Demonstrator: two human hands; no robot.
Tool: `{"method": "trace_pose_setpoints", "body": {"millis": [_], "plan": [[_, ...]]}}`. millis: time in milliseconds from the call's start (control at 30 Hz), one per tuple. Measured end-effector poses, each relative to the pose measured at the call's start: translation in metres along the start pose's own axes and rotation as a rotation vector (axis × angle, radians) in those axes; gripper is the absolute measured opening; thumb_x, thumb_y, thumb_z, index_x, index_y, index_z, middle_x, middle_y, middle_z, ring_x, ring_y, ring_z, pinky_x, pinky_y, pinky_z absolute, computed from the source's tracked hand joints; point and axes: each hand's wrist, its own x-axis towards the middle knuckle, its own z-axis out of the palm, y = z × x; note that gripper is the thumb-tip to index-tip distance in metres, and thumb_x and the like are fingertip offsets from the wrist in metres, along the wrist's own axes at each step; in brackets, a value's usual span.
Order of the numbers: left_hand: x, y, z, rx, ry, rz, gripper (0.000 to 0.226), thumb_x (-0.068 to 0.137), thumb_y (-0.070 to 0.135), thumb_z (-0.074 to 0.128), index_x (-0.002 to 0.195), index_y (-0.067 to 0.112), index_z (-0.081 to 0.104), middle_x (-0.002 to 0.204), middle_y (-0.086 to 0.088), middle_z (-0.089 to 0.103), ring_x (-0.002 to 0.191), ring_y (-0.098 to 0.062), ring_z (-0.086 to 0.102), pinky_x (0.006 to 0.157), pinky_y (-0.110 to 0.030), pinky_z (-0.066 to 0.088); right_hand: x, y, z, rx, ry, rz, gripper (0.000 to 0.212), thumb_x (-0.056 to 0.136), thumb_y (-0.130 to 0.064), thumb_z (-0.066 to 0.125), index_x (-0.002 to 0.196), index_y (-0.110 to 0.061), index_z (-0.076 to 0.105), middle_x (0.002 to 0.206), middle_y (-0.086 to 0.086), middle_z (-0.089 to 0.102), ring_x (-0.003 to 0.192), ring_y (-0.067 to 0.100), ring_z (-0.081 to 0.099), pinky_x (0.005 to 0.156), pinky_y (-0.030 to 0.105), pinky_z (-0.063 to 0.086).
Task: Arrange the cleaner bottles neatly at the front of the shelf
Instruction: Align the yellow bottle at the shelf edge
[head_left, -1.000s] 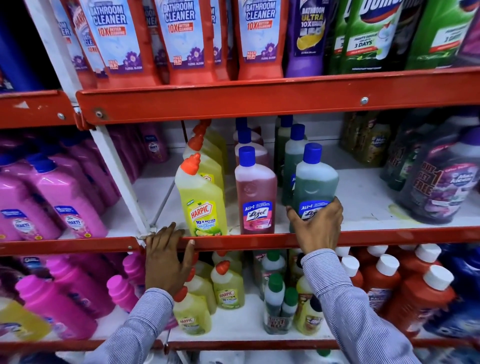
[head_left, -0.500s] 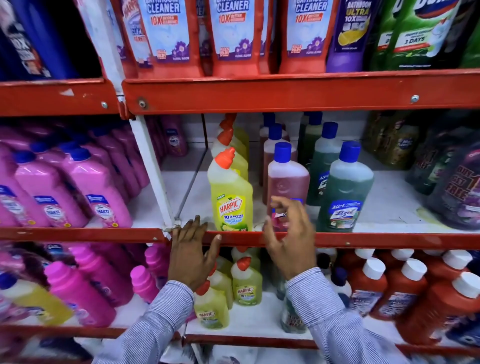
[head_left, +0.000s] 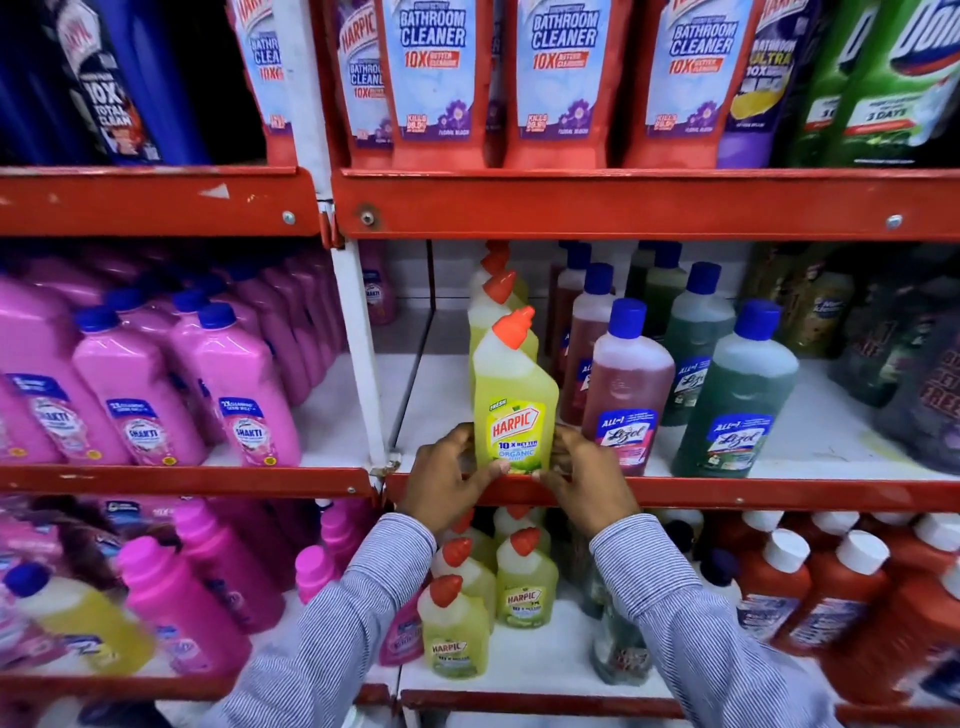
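A yellow Harpic bottle (head_left: 514, 400) with an orange cap stands at the front edge of the middle shelf (head_left: 727, 491), heading a row of like bottles. My left hand (head_left: 447, 480) grips its lower left side and my right hand (head_left: 584, 478) grips its lower right side. Right of it stands a pink Lizol bottle (head_left: 626, 389) with a blue cap. A green Lizol bottle (head_left: 737, 400) follows further right, also at the front. More of each are lined up behind them.
Pink Shakti bottles (head_left: 234, 395) fill the bay to the left, past a white upright post (head_left: 358, 353). Red bathroom cleaner pouches (head_left: 563, 78) hang over the shelf above. Small Harpic bottles (head_left: 524, 582) and red bottles (head_left: 774, 587) stand on the shelf below. Dark bottles (head_left: 909, 364) sit at far right.
My right hand left the green Lizol bottle, passed the pink one and closed on the yellow Harpic bottle. My left hand rose from the shelf rail onto the same bottle. The view shifted left.
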Motion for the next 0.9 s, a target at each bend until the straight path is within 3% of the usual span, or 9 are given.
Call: {"method": "trace_pose_setpoints", "body": {"millis": [100, 167, 300, 567, 667, 733, 800, 867, 900], "plan": [[0.005, -0.006, 0.001, -0.034, 0.006, -0.004, 0.048, 0.078, 0.041, 0.081, 0.118, 0.019, 0.067, 0.111, -0.001, 0.079, 0.101, -0.009, 0.073, 0.093, -0.032, 0.058, 0.0, 0.002, 0.0, 0.006, -0.013, -0.006, 0.056, 0.08, -0.009, 0.074, 0.133, -0.013, 0.054, 0.121, 0.004, 0.071, 0.108, 0.016, 0.067, 0.096, 0.023, 0.049], [0.006, -0.01, 0.002, -0.033, 0.012, 0.005, 0.043, 0.08, 0.033, 0.082, 0.118, 0.019, 0.067, 0.11, -0.002, 0.079, 0.099, -0.009, 0.074, 0.091, -0.03, 0.059, 0.001, 0.004, 0.002, 0.027, -0.015, -0.015, 0.059, 0.08, -0.009, 0.074, 0.135, -0.014, 0.053, 0.124, 0.003, 0.07, 0.11, 0.014, 0.067, 0.101, 0.03, 0.051], [0.006, -0.015, 0.003, -0.046, 0.028, 0.008, 0.042, 0.08, 0.034, 0.08, 0.118, 0.021, 0.067, 0.11, -0.001, 0.079, 0.098, -0.011, 0.074, 0.092, -0.034, 0.06, 0.0, 0.01, 0.005, 0.062, -0.013, -0.039, 0.06, 0.081, -0.009, 0.073, 0.136, -0.02, 0.053, 0.124, -0.001, 0.07, 0.112, 0.01, 0.066, 0.102, 0.04, 0.053], [0.002, -0.014, 0.004, -0.091, 0.046, 0.007, 0.049, 0.08, 0.042, 0.078, 0.122, 0.02, 0.065, 0.11, -0.002, 0.079, 0.096, -0.01, 0.074, 0.09, -0.038, 0.062, -0.009, 0.008, -0.001, 0.088, 0.017, -0.066, 0.064, 0.083, -0.003, 0.07, 0.141, -0.019, 0.049, 0.13, 0.0, 0.066, 0.117, 0.008, 0.063, 0.105, 0.03, 0.049], [-0.002, -0.01, 0.006, -0.097, 0.08, 0.003, 0.043, 0.082, 0.031, 0.081, 0.12, 0.018, 0.067, 0.108, 0.0, 0.079, 0.095, -0.007, 0.074, 0.09, -0.037, 0.061, -0.022, 0.018, -0.013, 0.095, 0.159, -0.067, 0.048, 0.081, -0.008, 0.074, 0.126, -0.017, 0.062, 0.117, 0.0, 0.073, 0.101, 0.0, 0.068, 0.097, 0.025, 0.053], [-0.011, -0.004, 0.008, -0.112, 0.214, 0.004, 0.042, 0.078, 0.03, 0.084, 0.116, 0.02, 0.067, 0.108, 0.003, 0.077, 0.097, -0.007, 0.071, 0.09, -0.032, 0.059, -0.036, 0.028, -0.025, 0.076, 0.332, -0.098, 0.029, 0.078, -0.011, 0.078, 0.104, -0.021, 0.073, 0.098, -0.003, 0.077, 0.083, -0.006, 0.068, 0.085, 0.02, 0.056], [-0.024, 0.004, 0.016, -0.08, 0.498, 0.056, 0.038, 0.075, 0.028, 0.088, 0.105, 0.019, 0.067, 0.107, -0.001, 0.071, 0.099, -0.014, 0.065, 0.089, -0.028, 0.053, -0.048, 0.038, -0.037, 0.064, 0.502, -0.107, 0.021, 0.075, -0.007, 0.078, 0.089, -0.022, 0.074, 0.087, -0.004, 0.076, 0.075, 0.003, 0.069, 0.078, 0.028, 0.058], [-0.035, 0.02, 0.031, -0.057, 0.667, 0.212, 0.026, 0.076, 0.016, 0.087, 0.09, 0.015, 0.064, 0.096, -0.005, 0.064, 0.093, -0.016, 0.061, 0.087, -0.021, 0.048, -0.052, 0.049, -0.048, 0.09, 0.564, -0.051, 0.024, 0.075, -0.007, 0.078, 0.093, -0.02, 0.07, 0.09, -0.002, 0.074, 0.077, 0.008, 0.069, 0.077, 0.035, 0.06], [-0.04, 0.03, 0.04, -0.058, 0.653, 0.287, 0.022, 0.077, 0.011, 0.084, 0.085, 0.014, 0.063, 0.091, -0.005, 0.063, 0.088, -0.014, 0.06, 0.085, -0.016, 0.046, -0.05, 0.054, -0.051, 0.098, 0.554, -0.015, 0.03, 0.074, -0.008, 0.079, 0.1, -0.018, 0.067, 0.095, -0.002, 0.072, 0.08, 0.01, 0.068, 0.079, 0.035, 0.06]]}}
